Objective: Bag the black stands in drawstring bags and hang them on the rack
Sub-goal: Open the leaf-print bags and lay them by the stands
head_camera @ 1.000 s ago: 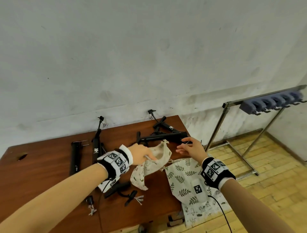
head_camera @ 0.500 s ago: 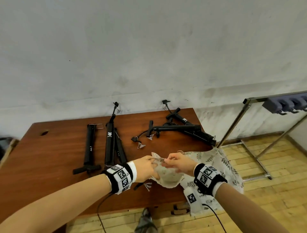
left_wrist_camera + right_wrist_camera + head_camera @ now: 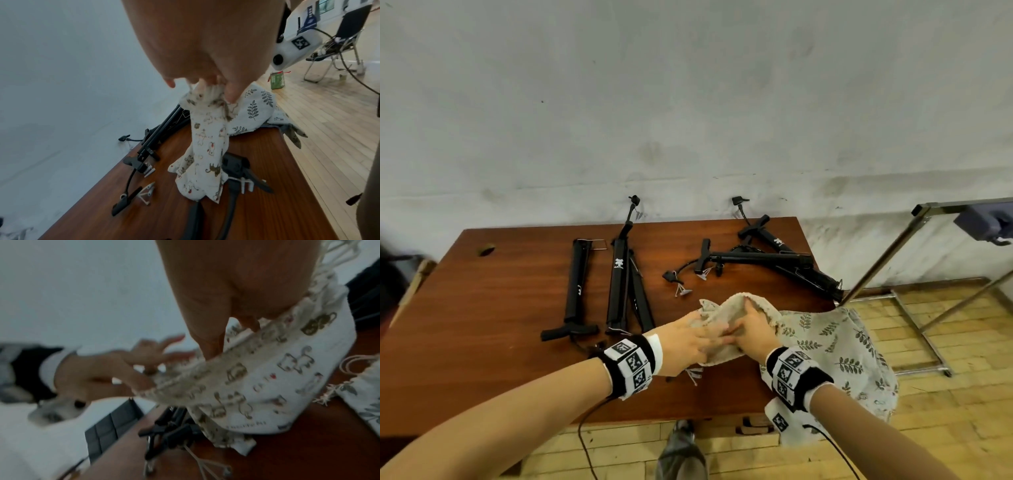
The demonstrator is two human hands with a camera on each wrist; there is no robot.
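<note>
While black stands (image 3: 618,274) lie across the tabletop (image 3: 482,308), our left hand (image 3: 685,342) and right hand (image 3: 753,334) each pinch the gathered mouth of the cat-print drawstring bag (image 3: 205,154), its bottom resting near the front edge.

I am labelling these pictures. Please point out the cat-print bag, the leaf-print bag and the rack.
cat-print bag (image 3: 207,155): left wrist view, hanging body.
leaf-print bag (image 3: 839,346): head view, cloth over table edge.
rack (image 3: 876,263): head view, slanted metal leg.
</note>
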